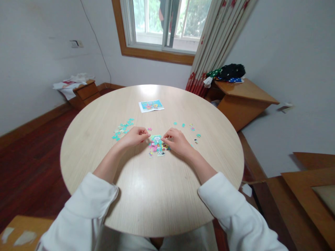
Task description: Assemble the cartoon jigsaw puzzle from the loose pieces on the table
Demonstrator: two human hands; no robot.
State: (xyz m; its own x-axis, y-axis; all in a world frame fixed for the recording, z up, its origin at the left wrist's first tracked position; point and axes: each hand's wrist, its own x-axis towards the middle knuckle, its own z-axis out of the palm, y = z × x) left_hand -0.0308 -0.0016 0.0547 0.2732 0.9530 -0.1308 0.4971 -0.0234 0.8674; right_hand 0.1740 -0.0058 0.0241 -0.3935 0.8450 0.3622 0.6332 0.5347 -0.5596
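Near the middle of the frame, on the pale round bench (pixel 154 198), a partly joined puzzle (pixel 158 149) between both hands, with a pink figure at its left and a pale one in the centre. Left hand (pixel 135 136) at its upper left, thumb and fingertips drawn together; cannot tell whether the grip has a piece in it or nothing. Right hand (pixel 177 141) over its upper right, fingers bent, covering part of the picture there; cannot tell about this grip either, the undersides of the fingers being hidden. Just below the puzzle's left side, a small piece (pixel 150 154), too small to read as joined or apart. Above, between the hands, a pink piece (pixel 149 129) alone. Left of centre, a cluster of blue-green pieces (pixel 122 129), overlapping in places and hard to count. Right of centre, scattered pieces (pixel 198 135), with a bluish speck by the right wrist, perhaps another one. Toward the top, a printed sheet (pixel 151 106), details blurred. Cut off by the upper edge, a window (pixel 149 24) and a curtain (pixel 213 42).
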